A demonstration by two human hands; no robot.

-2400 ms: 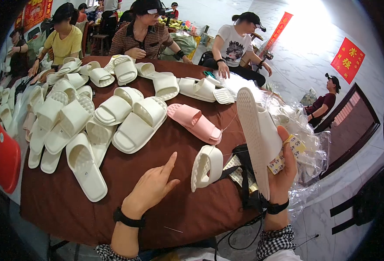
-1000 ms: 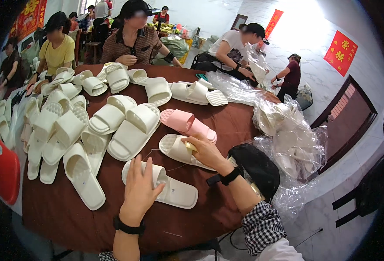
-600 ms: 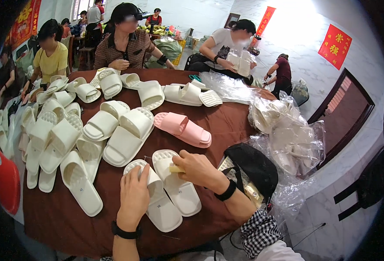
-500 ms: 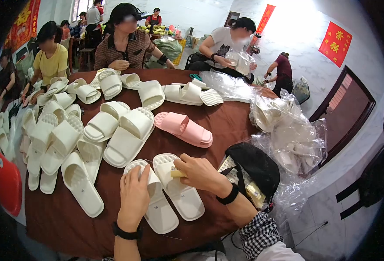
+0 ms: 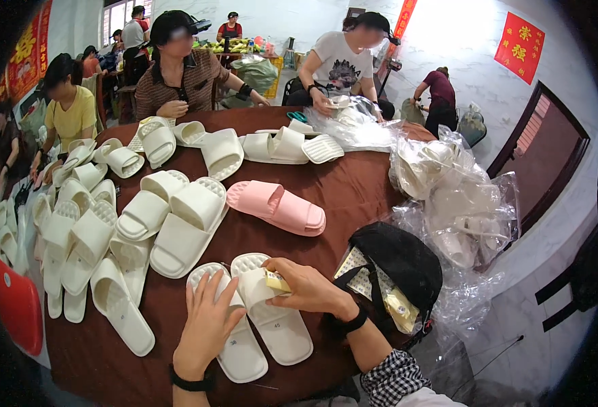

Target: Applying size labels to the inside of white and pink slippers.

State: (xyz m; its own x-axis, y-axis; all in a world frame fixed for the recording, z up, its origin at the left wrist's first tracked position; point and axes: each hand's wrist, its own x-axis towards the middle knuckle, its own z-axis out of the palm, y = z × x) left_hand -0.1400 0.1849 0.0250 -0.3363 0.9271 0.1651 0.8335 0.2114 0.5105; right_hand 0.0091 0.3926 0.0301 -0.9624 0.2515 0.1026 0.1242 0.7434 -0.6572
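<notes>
White slippers sit side by side on the brown table (image 5: 353,197). The left hand (image 5: 207,325) lies flat and open on the left slipper (image 5: 234,339). The right hand (image 5: 306,288) pinches a small yellow tag (image 5: 276,281) on the right slipper (image 5: 272,315).

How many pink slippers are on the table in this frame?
1. The pink slipper lies near the middle of the brown table, beyond the white pair under the left hand and right hand. Others could be hidden in the plastic bags.
</notes>
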